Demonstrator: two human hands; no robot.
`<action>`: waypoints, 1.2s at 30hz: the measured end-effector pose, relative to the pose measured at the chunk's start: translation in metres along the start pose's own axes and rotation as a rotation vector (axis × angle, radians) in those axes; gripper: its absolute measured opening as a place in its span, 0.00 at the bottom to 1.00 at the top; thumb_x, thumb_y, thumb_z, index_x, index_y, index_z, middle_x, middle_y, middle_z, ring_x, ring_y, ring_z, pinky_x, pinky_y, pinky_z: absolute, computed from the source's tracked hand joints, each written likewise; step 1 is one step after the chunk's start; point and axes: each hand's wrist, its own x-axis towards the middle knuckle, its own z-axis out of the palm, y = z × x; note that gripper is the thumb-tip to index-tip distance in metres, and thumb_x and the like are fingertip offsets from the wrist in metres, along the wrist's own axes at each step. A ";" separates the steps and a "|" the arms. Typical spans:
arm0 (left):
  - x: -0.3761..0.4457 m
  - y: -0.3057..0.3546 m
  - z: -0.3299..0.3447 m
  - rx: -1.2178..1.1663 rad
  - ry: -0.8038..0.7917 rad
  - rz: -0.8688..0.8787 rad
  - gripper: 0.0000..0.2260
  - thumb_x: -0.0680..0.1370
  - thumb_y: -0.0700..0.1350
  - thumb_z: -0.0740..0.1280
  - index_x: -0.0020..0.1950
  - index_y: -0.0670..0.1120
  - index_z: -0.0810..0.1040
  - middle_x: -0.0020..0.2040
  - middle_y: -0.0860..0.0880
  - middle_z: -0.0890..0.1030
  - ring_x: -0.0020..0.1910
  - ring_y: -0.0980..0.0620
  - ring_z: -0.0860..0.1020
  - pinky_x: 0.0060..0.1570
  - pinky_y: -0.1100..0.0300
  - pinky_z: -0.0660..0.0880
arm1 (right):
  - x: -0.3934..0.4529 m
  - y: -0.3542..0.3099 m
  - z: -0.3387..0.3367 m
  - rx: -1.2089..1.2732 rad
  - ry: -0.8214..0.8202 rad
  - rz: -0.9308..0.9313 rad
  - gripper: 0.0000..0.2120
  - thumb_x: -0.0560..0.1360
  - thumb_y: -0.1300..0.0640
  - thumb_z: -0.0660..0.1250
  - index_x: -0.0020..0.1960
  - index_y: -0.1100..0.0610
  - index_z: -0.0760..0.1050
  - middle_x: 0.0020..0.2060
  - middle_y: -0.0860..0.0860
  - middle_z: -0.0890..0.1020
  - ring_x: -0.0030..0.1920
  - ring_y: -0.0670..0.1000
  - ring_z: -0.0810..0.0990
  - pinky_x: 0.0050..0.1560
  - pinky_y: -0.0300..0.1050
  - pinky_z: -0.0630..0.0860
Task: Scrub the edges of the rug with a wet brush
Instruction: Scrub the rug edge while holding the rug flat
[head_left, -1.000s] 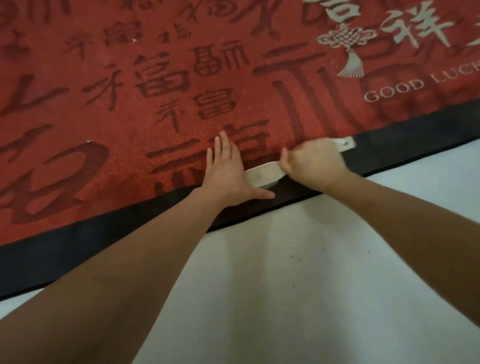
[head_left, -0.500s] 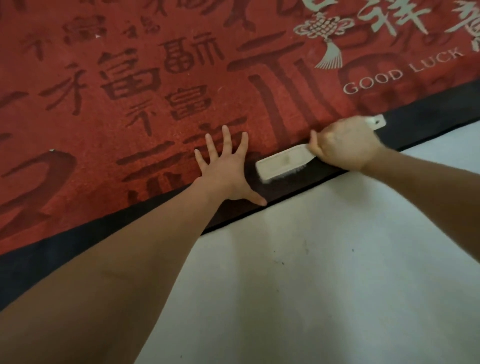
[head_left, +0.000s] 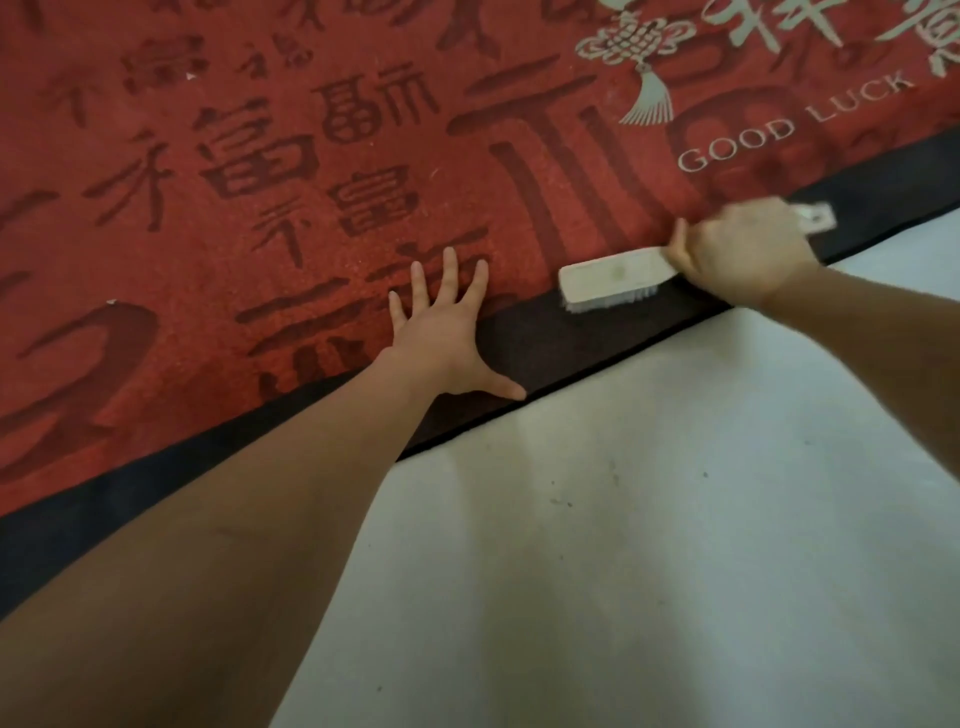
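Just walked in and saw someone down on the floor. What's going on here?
A person is scrubbing the black border of a red rug. The right hand grips the handle of a white brush, bristles down on the border. The left hand presses flat on the rug beside it, fingers spread. The pale floor lies along the rug's edge.

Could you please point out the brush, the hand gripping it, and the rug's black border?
brush (head_left: 615, 273): head view, on the pale back of its head.
right hand (head_left: 745, 257): head view, on its back.
black border (head_left: 524, 340): head view, bare strip between the hands.
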 end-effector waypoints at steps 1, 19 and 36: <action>0.000 0.000 -0.001 -0.002 -0.004 -0.005 0.64 0.60 0.68 0.76 0.78 0.56 0.32 0.76 0.49 0.26 0.75 0.39 0.29 0.73 0.39 0.35 | -0.011 -0.005 -0.002 -0.007 -0.037 0.067 0.12 0.74 0.65 0.65 0.32 0.65 0.79 0.21 0.61 0.74 0.21 0.56 0.74 0.31 0.45 0.74; -0.050 0.022 0.032 0.081 0.011 0.398 0.28 0.83 0.45 0.58 0.81 0.51 0.49 0.81 0.51 0.43 0.79 0.54 0.45 0.75 0.54 0.57 | -0.091 -0.090 -0.018 0.768 -0.160 0.875 0.31 0.78 0.66 0.51 0.77 0.45 0.55 0.56 0.63 0.77 0.54 0.64 0.77 0.55 0.53 0.71; -0.050 0.031 0.017 0.223 -0.042 0.362 0.28 0.82 0.43 0.59 0.81 0.49 0.54 0.81 0.48 0.46 0.79 0.48 0.51 0.72 0.51 0.62 | -0.101 -0.108 -0.019 0.470 -0.289 0.290 0.27 0.81 0.62 0.52 0.78 0.47 0.55 0.45 0.59 0.73 0.48 0.60 0.77 0.44 0.51 0.71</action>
